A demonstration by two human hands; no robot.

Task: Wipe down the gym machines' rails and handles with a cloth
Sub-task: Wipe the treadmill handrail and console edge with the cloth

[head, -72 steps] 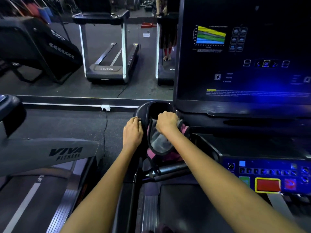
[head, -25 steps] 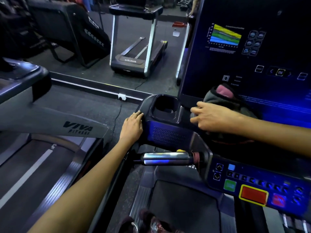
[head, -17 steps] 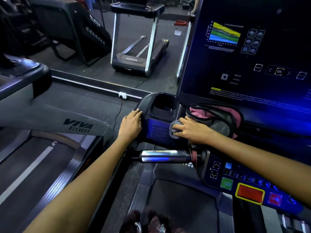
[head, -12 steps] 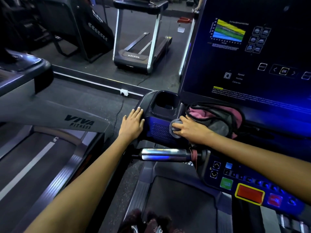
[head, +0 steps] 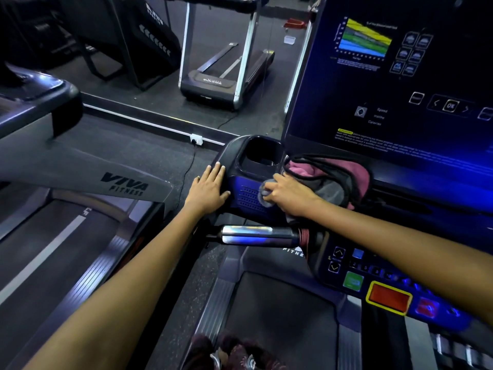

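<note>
Under right hand (head: pixel 289 194), gripped cloth (head: pixel 330 182) has dropped from screen base onto speaker grille (head: pixel 246 197); left hand (head: pixel 209 186) stays flat, ungripping; handle (head: pixel 256 235) unwiped.

lit screen (head: pixel 394 76), floor socket (head: pixel 196 139)

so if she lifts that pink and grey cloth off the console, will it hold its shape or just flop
Probably flop: the cloth lies in soft, bunched folds against the console. It looks light, since the right hand presses one corner down with the fingers alone. It is unlikely to slide far by itself, being draped and crumpled rather than flat.
</note>
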